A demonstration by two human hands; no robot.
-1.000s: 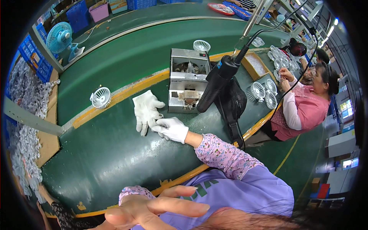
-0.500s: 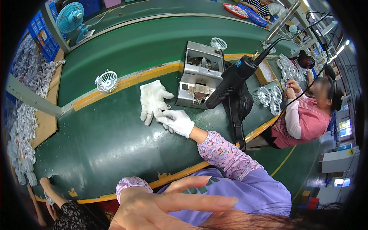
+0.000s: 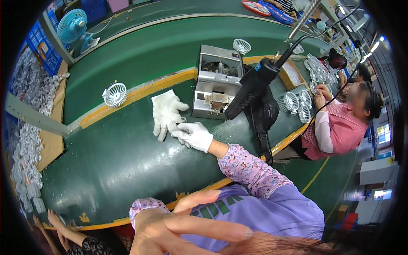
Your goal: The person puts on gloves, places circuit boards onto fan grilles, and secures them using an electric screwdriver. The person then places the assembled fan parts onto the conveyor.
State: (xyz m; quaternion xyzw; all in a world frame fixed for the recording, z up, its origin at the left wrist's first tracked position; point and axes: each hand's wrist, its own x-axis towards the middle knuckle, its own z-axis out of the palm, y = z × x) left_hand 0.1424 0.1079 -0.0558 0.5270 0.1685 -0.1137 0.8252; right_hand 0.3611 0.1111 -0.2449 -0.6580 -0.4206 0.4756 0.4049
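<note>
My right hand (image 3: 196,137), in a white work glove, pinches the finger end of a second white glove (image 3: 166,109) on the green worktable (image 3: 114,157). That loose glove lies flat, cuff end away from me, with greyish fingertips. My bare left hand (image 3: 182,225) is raised close to the camera at the bottom, fingers spread and apart from everything on the table. Part of it runs out of the lower edge. Floral sleeves cover both my forearms.
Beyond the gloves stands a metal machine (image 3: 216,80), with a black electric screwdriver (image 3: 255,89) hanging beside it and a black bag (image 3: 265,112). A white fan cage (image 3: 115,94) sits at the belt's edge. Co-workers are at right and lower left; a carton (image 3: 291,75) holds small parts.
The view has shifted slightly. My left hand has shifted a little, its fingers still spread; my right hand keeps its place on the loose glove. A co-worker's hand at lower left has moved.
</note>
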